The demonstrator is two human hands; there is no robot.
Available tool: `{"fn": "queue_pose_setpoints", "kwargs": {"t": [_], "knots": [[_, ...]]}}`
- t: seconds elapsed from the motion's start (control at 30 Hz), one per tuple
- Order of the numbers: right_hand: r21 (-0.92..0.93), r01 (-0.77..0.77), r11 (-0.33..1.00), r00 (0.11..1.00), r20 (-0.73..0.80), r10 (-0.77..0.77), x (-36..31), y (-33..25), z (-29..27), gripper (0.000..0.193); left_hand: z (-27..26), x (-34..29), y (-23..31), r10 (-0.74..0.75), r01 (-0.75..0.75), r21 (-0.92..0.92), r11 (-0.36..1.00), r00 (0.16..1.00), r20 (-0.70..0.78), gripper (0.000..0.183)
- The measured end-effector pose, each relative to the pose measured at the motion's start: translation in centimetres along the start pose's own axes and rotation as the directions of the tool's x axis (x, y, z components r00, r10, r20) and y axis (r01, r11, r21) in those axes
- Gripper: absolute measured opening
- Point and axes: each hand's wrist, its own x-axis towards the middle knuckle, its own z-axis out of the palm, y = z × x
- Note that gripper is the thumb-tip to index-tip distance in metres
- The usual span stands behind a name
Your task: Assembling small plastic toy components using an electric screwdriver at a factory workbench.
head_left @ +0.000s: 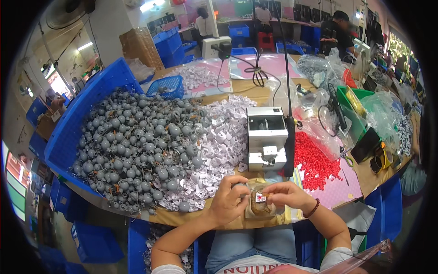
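Note:
My left hand (pixel 229 201) is closed, its fingertips round what looks like a grey ball part (pixel 240 186), mostly hidden by the fingers. Close by, my right hand (pixel 288 196) has thumb and fingers pinched together above a brown block (pixel 261 209). A small white piece with a red spot (pixel 260 197) shows between the two hands, at the block's top. What the right fingers grip is too small to make out. Just beyond the hands stands a white and black bench machine (pixel 267 137) with a dark opening.
A big heap of grey balls with wires (pixel 137 141) spills from a tilted blue bin (pixel 64 146) at left. White plastic parts (pixel 219 141) lie beside it. Right of the machine are small red parts (pixel 315 160), scissors (pixel 348 159) and a green crate (pixel 353 107). Other people work farther back.

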Motion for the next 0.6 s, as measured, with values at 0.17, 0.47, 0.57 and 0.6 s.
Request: {"fn": "queue_pose_setpoints", "kwargs": {"t": [0.17, 0.47, 0.57, 0.6], "knots": [[-0.362, -0.102, 0.927, 0.993, -0.089, 0.074, 0.7, 0.4, -0.7, 0.028, 1.7, -3.0, -1.8, -0.054, 0.052, 0.052, 0.997, 0.997, 0.047, 0.035], [-0.740, 0.112, 0.663, 0.968, -0.070, -0.241, 1.6, 3.6, -0.7, 0.019, 4.6, -7.0, -3.7, -0.129, 0.117, 0.128, 0.985, 0.987, 0.092, 0.032], [-0.677, 0.037, 0.735, 0.987, -0.091, -0.134, 2.0, 3.3, -0.6, 0.019, 4.5, -7.0, -4.1, -0.086, 0.071, 0.157, 0.985, 0.993, 0.086, 0.031], [-0.660, 0.020, 0.751, 0.987, -0.104, -0.118, 2.1, 3.5, -0.7, 0.019, 4.5, -7.0, -4.3, -0.073, 0.060, 0.154, 0.986, 0.994, 0.083, 0.031]]}}
